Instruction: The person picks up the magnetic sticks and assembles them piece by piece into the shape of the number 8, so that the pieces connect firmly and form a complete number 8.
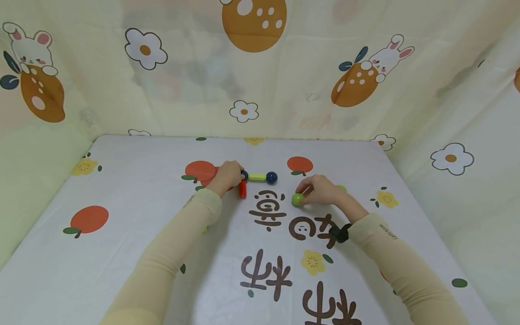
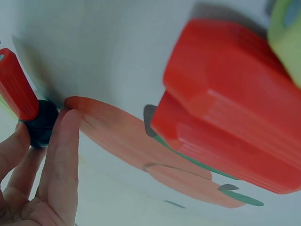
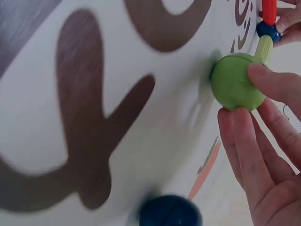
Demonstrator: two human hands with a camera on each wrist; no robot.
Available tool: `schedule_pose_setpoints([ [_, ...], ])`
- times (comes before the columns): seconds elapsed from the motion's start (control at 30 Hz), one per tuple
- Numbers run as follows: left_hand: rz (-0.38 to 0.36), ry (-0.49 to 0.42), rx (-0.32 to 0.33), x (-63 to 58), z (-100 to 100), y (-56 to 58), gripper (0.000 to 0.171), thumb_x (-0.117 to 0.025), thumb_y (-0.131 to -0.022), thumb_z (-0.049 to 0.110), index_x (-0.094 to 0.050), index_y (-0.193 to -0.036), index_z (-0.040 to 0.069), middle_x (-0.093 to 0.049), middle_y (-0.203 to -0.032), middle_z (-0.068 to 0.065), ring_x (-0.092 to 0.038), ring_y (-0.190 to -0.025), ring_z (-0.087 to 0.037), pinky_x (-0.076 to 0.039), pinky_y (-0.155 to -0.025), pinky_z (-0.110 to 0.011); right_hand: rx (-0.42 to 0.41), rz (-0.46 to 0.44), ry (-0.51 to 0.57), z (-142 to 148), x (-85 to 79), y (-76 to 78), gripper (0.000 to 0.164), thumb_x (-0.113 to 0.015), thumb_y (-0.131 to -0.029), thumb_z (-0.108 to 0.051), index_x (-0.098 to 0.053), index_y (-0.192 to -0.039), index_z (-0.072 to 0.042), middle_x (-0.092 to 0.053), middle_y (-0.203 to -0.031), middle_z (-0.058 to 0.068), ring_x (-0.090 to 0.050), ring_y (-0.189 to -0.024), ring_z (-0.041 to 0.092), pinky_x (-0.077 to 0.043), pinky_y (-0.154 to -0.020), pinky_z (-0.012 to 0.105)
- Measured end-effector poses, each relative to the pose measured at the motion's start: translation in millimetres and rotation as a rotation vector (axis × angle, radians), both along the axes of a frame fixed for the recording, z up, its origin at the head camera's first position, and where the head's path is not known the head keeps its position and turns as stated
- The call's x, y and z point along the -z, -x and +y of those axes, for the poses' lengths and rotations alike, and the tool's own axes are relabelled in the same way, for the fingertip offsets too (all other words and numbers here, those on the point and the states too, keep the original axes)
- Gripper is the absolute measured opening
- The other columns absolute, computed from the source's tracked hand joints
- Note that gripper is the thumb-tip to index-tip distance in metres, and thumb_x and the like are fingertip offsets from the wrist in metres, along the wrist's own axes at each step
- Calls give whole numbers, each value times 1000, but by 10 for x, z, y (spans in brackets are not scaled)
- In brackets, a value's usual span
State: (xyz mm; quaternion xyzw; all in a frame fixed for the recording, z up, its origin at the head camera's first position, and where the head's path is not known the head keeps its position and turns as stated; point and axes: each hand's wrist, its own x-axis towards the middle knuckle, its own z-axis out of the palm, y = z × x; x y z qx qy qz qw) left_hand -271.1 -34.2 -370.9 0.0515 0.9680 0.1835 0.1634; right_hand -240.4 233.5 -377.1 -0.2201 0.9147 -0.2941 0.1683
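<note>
My left hand (image 1: 228, 177) pinches a dark blue ball (image 2: 41, 123) between thumb and fingertips. A red rod (image 1: 242, 189) sticks out of that ball toward me. A yellow-green rod (image 1: 257, 177) runs from it to a second dark blue ball (image 1: 271, 177) on the right. In the head view the left hand partly covers the joint. My right hand (image 1: 321, 189) holds a light green ball (image 3: 236, 82) by thumb and fingertips, low over the tabletop. The green ball stands apart from the joined pieces, nearer to me and to their right.
Red pieces (image 2: 230, 103) and a yellow-green piece (image 2: 289, 37) lie beside the left wrist. Another dark blue ball (image 3: 170, 213) lies below the right hand in its wrist view. A green piece (image 1: 341, 187) shows behind the right wrist. A printed cloth (image 1: 134, 271) covers the table; a curtain (image 1: 183, 90) closes the back.
</note>
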Motion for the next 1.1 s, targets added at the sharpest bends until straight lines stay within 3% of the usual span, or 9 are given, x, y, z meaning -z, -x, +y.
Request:
schedule_pose_setpoints([
  [0.7, -17, 16, 0, 23, 5, 40, 37, -53, -93, 16, -53, -129, 9, -58, -117, -11, -51, -89, -22, -44, -76, -27, -47, -69, 115, -500, 155, 9, 27, -76, -73, -12, -66, -97, -4, -65, -94, 4, -62, -85, 18, -50, -74, 29],
  [1.0, -37, 35, -14, 154, 18, 193, 37, -54, -92, 16, -54, -128, 9, -58, -118, -12, -53, -88, -22, -45, -73, -26, -20, -114, 127, -762, 170, -30, 28, -77, -72, -10, -65, -97, -5, -64, -95, 5, -61, -84, 17, -51, -71, 26],
  [1.1, -34, 37, -9, 144, 13, 178, 36, -54, -92, 16, -54, -128, 9, -58, -119, -12, -53, -90, -22, -46, -75, -27, 2, -129, 129, -843, 186, -38, 28, -77, -73, -10, -64, -98, -5, -64, -95, 4, -61, -83, 16, -51, -70, 26],
])
